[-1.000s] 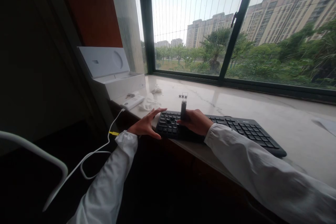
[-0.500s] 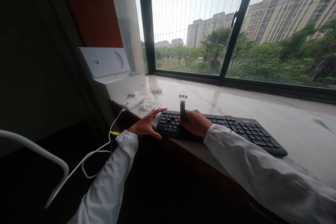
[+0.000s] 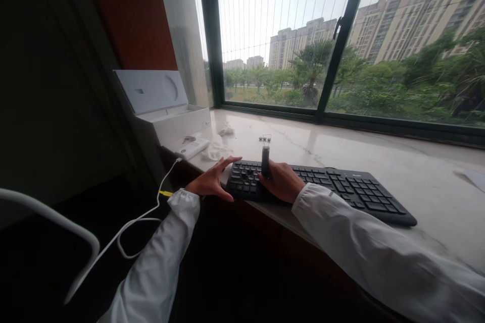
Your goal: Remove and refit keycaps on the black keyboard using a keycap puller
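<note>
My right hand is closed around the dark handle of a wire keycap puller, held upright over the left part of a black keyboard. Thin wire loops stick up from the handle's top; its lower end is hidden by my fingers and the keys. My left hand is spread at the keyboard's left end, thumb by the near corner and fingertips by the far one. Some key spots near the left end look uneven, too small to make out. Several small dark pieces lie on the sill behind the puller.
An open white box stands at the left, with a white power bank before it and a white cable hanging down. Crumpled white plastic lies on the marble sill. Paper is at the right. A window closes off the back.
My right hand has shifted slightly right and down with the puller, whose handle now looks shorter. My left hand stays at the keyboard's end.
</note>
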A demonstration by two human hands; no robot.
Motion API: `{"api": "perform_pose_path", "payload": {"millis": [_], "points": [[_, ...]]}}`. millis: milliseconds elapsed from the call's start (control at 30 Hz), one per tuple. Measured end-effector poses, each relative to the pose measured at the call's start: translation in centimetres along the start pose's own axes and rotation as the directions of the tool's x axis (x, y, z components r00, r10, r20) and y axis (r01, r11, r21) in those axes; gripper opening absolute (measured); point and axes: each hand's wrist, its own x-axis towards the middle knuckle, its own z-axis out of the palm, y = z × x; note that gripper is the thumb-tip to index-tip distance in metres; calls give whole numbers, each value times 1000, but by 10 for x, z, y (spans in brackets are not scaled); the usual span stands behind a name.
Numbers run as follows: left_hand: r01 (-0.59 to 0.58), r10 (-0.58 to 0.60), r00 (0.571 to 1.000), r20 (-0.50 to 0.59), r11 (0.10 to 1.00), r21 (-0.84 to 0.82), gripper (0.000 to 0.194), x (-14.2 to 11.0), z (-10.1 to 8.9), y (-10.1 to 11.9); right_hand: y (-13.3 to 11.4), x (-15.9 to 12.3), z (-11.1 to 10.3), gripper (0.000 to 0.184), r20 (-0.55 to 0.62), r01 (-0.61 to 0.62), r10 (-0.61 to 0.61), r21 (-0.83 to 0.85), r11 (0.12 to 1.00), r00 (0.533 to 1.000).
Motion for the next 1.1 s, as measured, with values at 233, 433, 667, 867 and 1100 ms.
{"api": "perform_pose_path", "payload": {"millis": [233, 433, 667, 867, 1100], "points": [[26, -27, 999, 46, 999, 18, 124, 1, -3, 2, 2, -2, 3, 21, -29, -16, 16, 11, 1000, 999], [20, -11, 998, -61, 988, 152, 120, -8, -3, 7, 3, -1, 1, 19, -5, -10, 10, 28, 1000, 1000], [83, 79, 938, -338, 895, 438, 86, -11, 45, 50, 9, 0, 0, 20, -6, 26, -26, 63, 998, 1000], [97, 59, 939, -338, 899, 426, 92, -6, 56, 49, 9, -1, 0, 20, -29, 46, -44, 80, 996, 999], [-48, 123, 962, -245, 955, 292, 84, 13, 23, 10, 9, -2, -1, 20, -26, 44, -42, 100, 994, 999]]}}
